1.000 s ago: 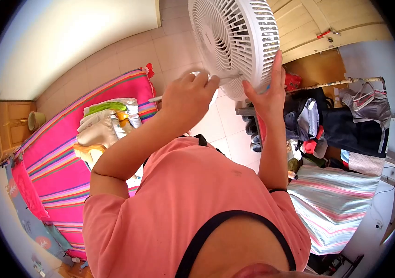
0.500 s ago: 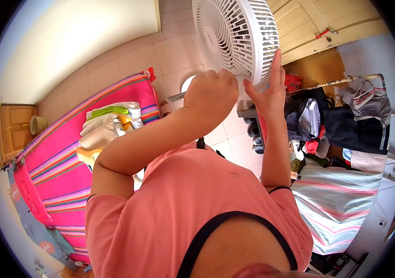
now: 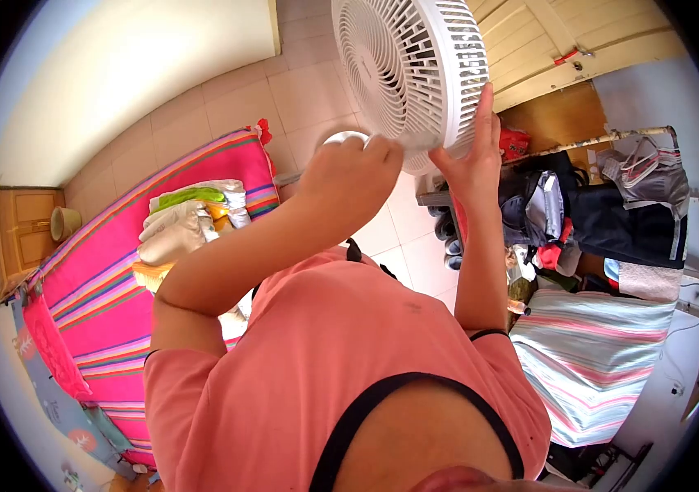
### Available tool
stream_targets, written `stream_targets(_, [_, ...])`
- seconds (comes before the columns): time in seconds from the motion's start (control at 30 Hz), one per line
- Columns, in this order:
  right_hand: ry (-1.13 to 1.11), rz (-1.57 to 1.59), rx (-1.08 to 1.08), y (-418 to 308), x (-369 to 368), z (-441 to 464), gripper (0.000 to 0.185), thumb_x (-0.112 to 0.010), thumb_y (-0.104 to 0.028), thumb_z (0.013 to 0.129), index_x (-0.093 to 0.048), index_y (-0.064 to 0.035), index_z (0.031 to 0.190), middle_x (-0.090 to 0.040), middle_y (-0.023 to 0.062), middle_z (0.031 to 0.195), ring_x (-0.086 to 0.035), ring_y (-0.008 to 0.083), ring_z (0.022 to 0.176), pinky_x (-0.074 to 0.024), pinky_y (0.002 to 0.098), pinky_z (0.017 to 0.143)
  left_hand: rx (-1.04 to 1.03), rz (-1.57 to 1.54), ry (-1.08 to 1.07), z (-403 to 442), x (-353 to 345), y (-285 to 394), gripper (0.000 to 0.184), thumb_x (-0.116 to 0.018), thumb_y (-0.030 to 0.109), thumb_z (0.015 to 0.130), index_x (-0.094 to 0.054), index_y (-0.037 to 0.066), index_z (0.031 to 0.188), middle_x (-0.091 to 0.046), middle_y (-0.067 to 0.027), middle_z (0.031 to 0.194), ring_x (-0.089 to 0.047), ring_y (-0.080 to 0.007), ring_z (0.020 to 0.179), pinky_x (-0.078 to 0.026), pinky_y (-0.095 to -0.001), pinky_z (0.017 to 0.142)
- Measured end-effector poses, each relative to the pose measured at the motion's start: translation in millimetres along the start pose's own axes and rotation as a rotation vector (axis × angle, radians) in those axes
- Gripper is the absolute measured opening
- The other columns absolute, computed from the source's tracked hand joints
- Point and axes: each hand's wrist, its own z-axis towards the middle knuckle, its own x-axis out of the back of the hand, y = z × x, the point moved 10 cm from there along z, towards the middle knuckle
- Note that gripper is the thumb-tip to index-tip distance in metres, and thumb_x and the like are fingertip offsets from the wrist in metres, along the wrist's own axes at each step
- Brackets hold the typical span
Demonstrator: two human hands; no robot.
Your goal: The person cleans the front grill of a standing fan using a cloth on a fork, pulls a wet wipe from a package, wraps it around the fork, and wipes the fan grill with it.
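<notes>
A white fan point(image 3: 403, 78) stands upright in front of me, its round slatted grille turned to the left. My right hand point(image 3: 472, 156) braces the near side of its rim, fingers along the outer edge and thumb at the front. Closed knuckles show on my left hand point(image 3: 354, 176), just below the grille. It grips a thin grey tool, whose flat end point(image 3: 288, 177) sticks out on the left. A pale blurred end point(image 3: 419, 141) reaches the lower grille on the right; its exact kind is unclear. Behind my left hand is a white rounded piece point(image 3: 345, 136), partly hidden.
A bed with a pink striped cover point(image 3: 112, 303) lies to the left, with folded clothes point(image 3: 194, 225) on it. Bags and dark clothes point(image 3: 587, 213) hang on the right, above a striped cloth point(image 3: 595, 353). Shoes point(image 3: 448, 238) sit below. A wooden door point(image 3: 579, 49) stands beyond the fan.
My left hand has shifted left and slightly down with the tool, showing more of its right end. The fan and my right hand appear slightly further left, along with the whole view.
</notes>
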Motion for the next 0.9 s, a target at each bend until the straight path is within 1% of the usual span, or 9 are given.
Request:
stream_targets(0.13, [-0.025, -0.033, -0.074, 0, -2, -1, 0.105, -0.081, -0.016, 0.063, -0.020, -0.0073, 0.148, -0.051, 0.0200, 0.122, -0.055, 0.0339, 0.109, -0.0517, 0.0401, 0.083, 0.098, 0.016, -0.031, -22, -5, -16, 0.035, -0.063, 0.009, 0.072, -0.059, 0.011, 0.107, -0.057, -0.0014, 0.084, -0.062, -0.0181, 0.074, -0.049, -0.0301, 0.055])
stream_targets(0.23, [0.000, -0.061, 0.001, -4, -2, -3, 0.105, -0.080, -0.017, 0.063, -0.020, -0.0080, 0.148, -0.050, 0.0206, 0.123, -0.054, 0.0350, 0.110, -0.0508, 0.0410, 0.085, 0.171, 0.031, 0.070, -17, -4, -35, 0.031, -0.061, 0.007, 0.074, -0.060, 0.011, 0.105, -0.057, -0.0020, 0.080, -0.063, -0.0173, 0.072, -0.049, -0.0289, 0.056])
stream_targets(0.3, [-0.014, -0.050, 0.001, -7, -3, -5, 0.104, -0.080, -0.016, 0.063, -0.021, -0.0078, 0.148, -0.050, 0.0208, 0.124, -0.054, 0.0354, 0.110, -0.0505, 0.0411, 0.085, 0.186, 0.033, 0.061, -13, -9, -37, 0.030, -0.061, 0.007, 0.074, -0.060, 0.011, 0.104, -0.057, -0.0021, 0.080, -0.063, -0.0172, 0.072, -0.049, -0.0288, 0.056])
stream_targets(0.57, [-0.042, 0.017, -0.064, -3, -3, -5, 0.105, -0.080, -0.016, 0.063, -0.020, -0.0078, 0.148, -0.050, 0.0213, 0.124, -0.053, 0.0353, 0.110, -0.0504, 0.0406, 0.086, 0.163, 0.077, -0.039, 10, -21, -32, 0.026, -0.061, 0.009, 0.075, -0.060, 0.009, 0.102, -0.059, -0.0030, 0.082, -0.064, -0.0171, 0.073, -0.050, -0.0286, 0.057])
stream_targets(0.63, [-0.006, -0.052, 0.056, -11, -2, -5, 0.105, -0.080, -0.017, 0.063, -0.019, -0.0080, 0.148, -0.050, 0.0213, 0.124, -0.054, 0.0350, 0.109, -0.0505, 0.0404, 0.085, 0.171, 0.114, -0.089, 15, -22, -30, 0.024, -0.062, 0.009, 0.075, -0.060, 0.009, 0.099, -0.059, -0.0035, 0.082, -0.064, -0.0176, 0.073, -0.050, -0.0300, 0.056])
stream_targets(0.67, [-0.008, -0.047, 0.053, -10, -3, -5, 0.105, -0.080, -0.017, 0.063, -0.019, -0.0080, 0.148, -0.050, 0.0213, 0.124, -0.054, 0.0350, 0.109, -0.0505, 0.0404, 0.085, 0.172, 0.116, -0.094, 18, -24, -29, 0.024, -0.062, 0.009, 0.075, -0.060, 0.009, 0.099, -0.059, -0.0035, 0.082, -0.064, -0.0176, 0.073, -0.050, -0.0300, 0.056])
stream_targets(0.77, [-0.031, -0.046, -0.043, 2, -3, 0, 0.105, -0.080, -0.018, 0.064, -0.019, -0.0090, 0.149, -0.050, 0.0209, 0.124, -0.054, 0.0348, 0.109, -0.0507, 0.0405, 0.085, 0.148, 0.135, -0.084, 25, -25, -28, 0.021, -0.061, 0.008, 0.075, -0.060, 0.010, 0.096, -0.060, -0.0036, 0.083, -0.064, -0.0183, 0.073, -0.051, -0.0313, 0.056])
stream_targets(0.83, [-0.017, -0.053, -0.055, 8, -1, 1, 0.105, -0.080, -0.017, 0.063, -0.020, -0.0099, 0.149, -0.050, 0.0208, 0.124, -0.055, 0.0348, 0.109, -0.0508, 0.0406, 0.085, 0.158, -0.050, -0.083, 22, -28, -27, 0.022, -0.061, 0.008, 0.076, -0.061, 0.011, 0.098, -0.061, -0.0024, 0.086, -0.064, -0.0187, 0.074, -0.051, -0.0321, 0.056])
stream_targets(0.9, [-0.013, -0.067, -0.038, 9, -1, 2, 0.105, -0.080, -0.018, 0.063, -0.020, -0.0122, 0.149, -0.049, 0.0203, 0.125, -0.055, 0.0349, 0.109, -0.0507, 0.0408, 0.085, 0.115, -0.072, -0.013, 11, -21, -17, 0.024, -0.061, 0.009, 0.076, -0.061, 0.012, 0.100, -0.061, -0.0017, 0.087, -0.064, -0.0185, 0.074, -0.050, -0.0322, 0.055])
